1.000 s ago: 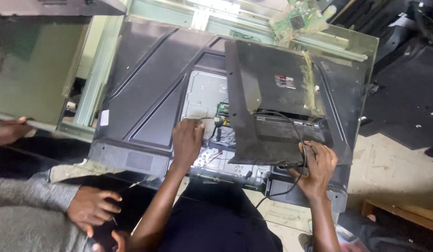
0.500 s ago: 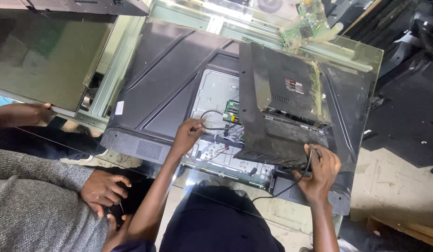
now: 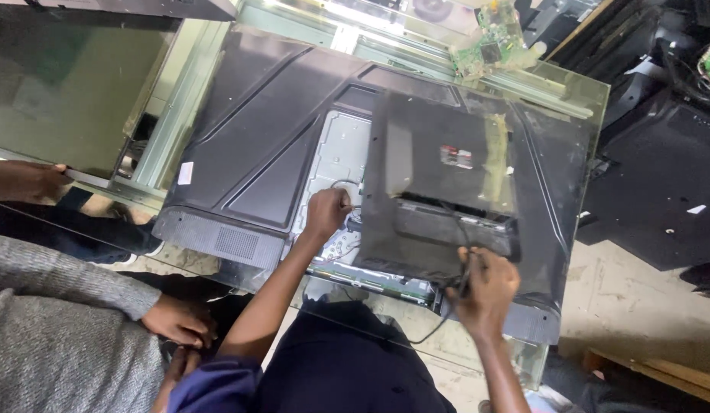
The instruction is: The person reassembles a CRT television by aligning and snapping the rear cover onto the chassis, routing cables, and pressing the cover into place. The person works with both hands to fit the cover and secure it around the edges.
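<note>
On glass-topped table [image 3: 576, 99], head view: flat-screen TV [image 3: 240, 130] lying face down, black back cover up, grille along near left edge. Centre of cover cut open, bare metal chassis [image 3: 341, 153] showing, green circuit strip along near edge. Loose black cover panel [image 3: 446, 176] lying tilted over right half of TV, small red-and-white sticker on it, tape strip to the right.

Left hand [image 3: 328, 212] at centre, closed into a fist on the chassis just at the left edge of the loose panel, thin dark wire [image 3: 341, 183] looping out by the knuckles; cannot tell whether wire is pinched. Forearm running down toward near edge.

Right hand [image 3: 485, 287] at near right, fingers curled around a slim dark tool [image 3: 466, 281], tip pointing at near edge of loose panel; kind of tool unclear. Black cable [image 3: 424, 333] trailing from under that hand toward near side over table edge.

Far side: loose green circuit board [image 3: 489, 46] on table, just beyond TV. Far right: other black TV backs [image 3: 661, 176] on floor.

Left side: other person in grey knit sleeve [image 3: 64, 283], hands [image 3: 179, 321] resting near lap, well apart from TV. Another hand [image 3: 26, 180] at far left edge gripping frame of a second glass surface.
</note>
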